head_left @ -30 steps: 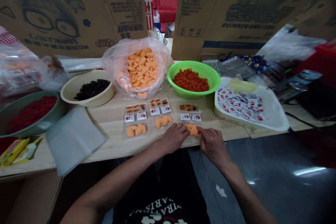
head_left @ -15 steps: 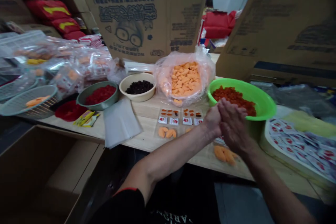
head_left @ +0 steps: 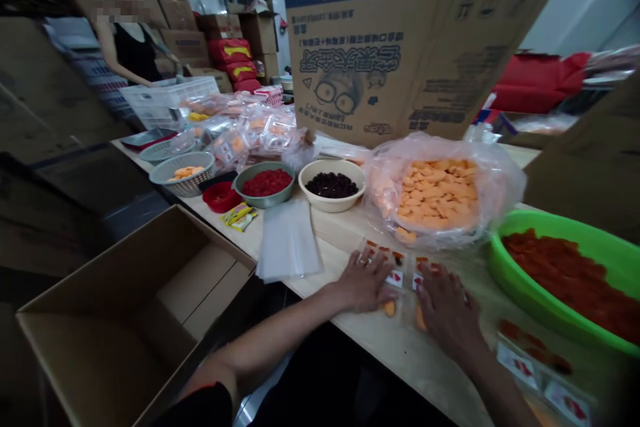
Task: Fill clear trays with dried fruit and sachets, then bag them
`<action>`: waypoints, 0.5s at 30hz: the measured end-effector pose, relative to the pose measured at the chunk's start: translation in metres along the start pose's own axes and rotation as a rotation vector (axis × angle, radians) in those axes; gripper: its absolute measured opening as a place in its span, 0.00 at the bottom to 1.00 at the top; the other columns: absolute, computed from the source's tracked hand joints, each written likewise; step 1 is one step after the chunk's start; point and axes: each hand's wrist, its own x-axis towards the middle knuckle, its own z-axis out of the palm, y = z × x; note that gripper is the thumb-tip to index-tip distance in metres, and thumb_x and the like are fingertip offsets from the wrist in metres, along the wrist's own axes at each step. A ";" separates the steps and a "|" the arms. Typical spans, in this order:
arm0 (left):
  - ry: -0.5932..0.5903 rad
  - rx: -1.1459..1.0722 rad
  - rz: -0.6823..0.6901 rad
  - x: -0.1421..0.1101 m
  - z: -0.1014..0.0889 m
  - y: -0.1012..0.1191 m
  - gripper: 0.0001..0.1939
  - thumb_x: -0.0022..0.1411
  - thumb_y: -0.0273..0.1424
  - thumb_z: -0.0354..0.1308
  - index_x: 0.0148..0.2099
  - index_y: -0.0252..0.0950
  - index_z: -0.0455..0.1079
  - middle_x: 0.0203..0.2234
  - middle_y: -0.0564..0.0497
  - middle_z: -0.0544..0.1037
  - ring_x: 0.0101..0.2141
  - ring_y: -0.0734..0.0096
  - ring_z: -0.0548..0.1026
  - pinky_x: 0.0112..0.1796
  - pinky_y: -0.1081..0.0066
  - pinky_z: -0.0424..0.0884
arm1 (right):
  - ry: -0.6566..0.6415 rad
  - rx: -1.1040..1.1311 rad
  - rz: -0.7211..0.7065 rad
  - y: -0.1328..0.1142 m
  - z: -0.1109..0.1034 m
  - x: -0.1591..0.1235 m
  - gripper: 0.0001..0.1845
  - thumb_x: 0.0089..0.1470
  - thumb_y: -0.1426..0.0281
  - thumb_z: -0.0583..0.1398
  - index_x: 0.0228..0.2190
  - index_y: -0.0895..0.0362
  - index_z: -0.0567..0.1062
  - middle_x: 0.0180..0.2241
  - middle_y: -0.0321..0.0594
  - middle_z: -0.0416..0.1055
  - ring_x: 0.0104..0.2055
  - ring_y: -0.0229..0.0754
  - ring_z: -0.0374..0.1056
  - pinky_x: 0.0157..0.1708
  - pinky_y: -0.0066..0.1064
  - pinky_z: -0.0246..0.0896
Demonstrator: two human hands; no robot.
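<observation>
My left hand (head_left: 364,283) lies palm down with fingers spread on a clear packet (head_left: 396,278). Under and beside it show dark orange dried pieces, a white sachet with a red mark, and an orange wedge. On a second, similar packet (head_left: 418,280), my right hand (head_left: 449,312) rests flat with its fingers stretched out, covering most of it. Another packet (head_left: 533,370) with dark orange pieces and white sachets sits at the lower right, partly below my right forearm. Neither hand grips anything.
Behind the hands stand a bag of orange pieces (head_left: 440,193), a cream bowl (head_left: 306,195), a grey-green bowl (head_left: 243,190) and a green basin (head_left: 505,273). Clear plastic sleeves (head_left: 289,240) lie left. An open carton (head_left: 100,347) stands below; a person (head_left: 135,53) is beyond.
My hands were together near the green basin; they have parted and come down onto two packets. The view has swung left, bringing another person into sight.
</observation>
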 end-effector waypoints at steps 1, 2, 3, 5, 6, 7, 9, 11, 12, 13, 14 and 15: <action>0.011 -0.017 0.001 -0.002 0.006 0.002 0.39 0.70 0.56 0.39 0.73 0.38 0.48 0.73 0.40 0.45 0.71 0.39 0.40 0.66 0.39 0.41 | 0.002 -0.016 -0.001 -0.008 0.009 0.000 0.32 0.68 0.59 0.41 0.64 0.56 0.66 0.66 0.56 0.58 0.67 0.63 0.56 0.58 0.60 0.57; 0.028 -0.037 0.006 -0.003 0.012 0.005 0.39 0.70 0.56 0.39 0.73 0.37 0.48 0.73 0.39 0.45 0.71 0.39 0.40 0.66 0.38 0.41 | 0.013 -0.023 -0.012 -0.012 0.015 -0.001 0.32 0.67 0.59 0.42 0.64 0.57 0.66 0.66 0.58 0.59 0.66 0.65 0.56 0.57 0.62 0.57; 0.042 -0.059 0.011 -0.003 0.016 0.008 0.40 0.70 0.57 0.39 0.73 0.37 0.48 0.72 0.39 0.46 0.71 0.40 0.39 0.66 0.38 0.41 | 0.031 -0.025 -0.024 -0.013 0.019 -0.003 0.33 0.67 0.57 0.42 0.63 0.58 0.67 0.65 0.60 0.59 0.66 0.67 0.57 0.56 0.63 0.56; 0.073 -0.104 0.023 -0.005 0.018 0.013 0.39 0.69 0.57 0.40 0.73 0.38 0.48 0.72 0.39 0.47 0.71 0.40 0.41 0.65 0.38 0.43 | 0.065 -0.012 -0.040 -0.008 0.024 -0.007 0.35 0.66 0.54 0.43 0.62 0.60 0.68 0.64 0.61 0.61 0.65 0.70 0.57 0.55 0.65 0.57; 0.099 -0.120 0.023 -0.007 0.015 0.011 0.39 0.70 0.56 0.42 0.73 0.39 0.48 0.72 0.39 0.48 0.71 0.41 0.43 0.65 0.38 0.45 | 0.070 0.002 -0.041 -0.004 0.023 -0.008 0.35 0.65 0.53 0.43 0.62 0.59 0.68 0.64 0.62 0.61 0.64 0.70 0.58 0.55 0.65 0.57; 0.135 -0.130 0.015 -0.012 0.009 0.007 0.37 0.70 0.55 0.44 0.72 0.40 0.49 0.72 0.40 0.50 0.70 0.42 0.46 0.64 0.40 0.47 | 0.067 0.021 -0.040 0.002 0.022 -0.010 0.36 0.65 0.53 0.42 0.62 0.59 0.68 0.64 0.61 0.61 0.64 0.70 0.58 0.54 0.67 0.58; 0.211 -0.128 -0.038 -0.030 -0.011 -0.013 0.29 0.71 0.49 0.48 0.67 0.41 0.58 0.68 0.41 0.60 0.67 0.49 0.56 0.63 0.46 0.55 | 0.046 0.064 -0.021 0.012 0.017 -0.012 0.36 0.64 0.52 0.42 0.63 0.57 0.67 0.64 0.61 0.60 0.65 0.71 0.57 0.54 0.68 0.58; 0.258 -0.101 -0.151 -0.057 -0.036 -0.046 0.17 0.71 0.42 0.52 0.55 0.39 0.70 0.57 0.43 0.71 0.59 0.55 0.66 0.58 0.54 0.62 | 0.023 0.113 0.011 0.020 0.009 -0.013 0.36 0.64 0.51 0.41 0.64 0.56 0.65 0.66 0.60 0.58 0.67 0.70 0.55 0.55 0.69 0.57; 0.257 -0.081 -0.234 -0.073 -0.048 -0.065 0.14 0.69 0.39 0.55 0.50 0.37 0.72 0.51 0.42 0.73 0.53 0.56 0.69 0.54 0.57 0.65 | 0.014 0.140 0.026 0.022 0.004 -0.013 0.36 0.65 0.51 0.41 0.65 0.55 0.64 0.67 0.59 0.56 0.68 0.69 0.54 0.56 0.69 0.56; 0.268 -0.061 -0.332 -0.088 -0.058 -0.085 0.15 0.66 0.40 0.59 0.48 0.36 0.73 0.48 0.42 0.73 0.50 0.56 0.69 0.52 0.57 0.66 | 0.004 0.172 0.035 0.021 0.000 -0.013 0.36 0.65 0.52 0.40 0.65 0.55 0.63 0.67 0.58 0.55 0.69 0.67 0.52 0.57 0.68 0.55; 0.252 -0.044 -0.392 -0.101 -0.066 -0.103 0.19 0.60 0.43 0.65 0.47 0.35 0.73 0.46 0.42 0.72 0.47 0.55 0.69 0.50 0.58 0.66 | -0.007 0.205 0.036 0.018 -0.004 -0.012 0.35 0.66 0.53 0.40 0.65 0.54 0.62 0.68 0.56 0.55 0.69 0.64 0.51 0.58 0.67 0.55; 0.230 -0.032 -0.432 -0.111 -0.072 -0.119 0.22 0.56 0.44 0.69 0.45 0.34 0.73 0.44 0.43 0.72 0.45 0.56 0.68 0.48 0.59 0.66 | -0.015 0.243 0.022 0.012 -0.006 -0.009 0.34 0.67 0.53 0.41 0.65 0.55 0.62 0.68 0.56 0.55 0.70 0.62 0.51 0.59 0.66 0.55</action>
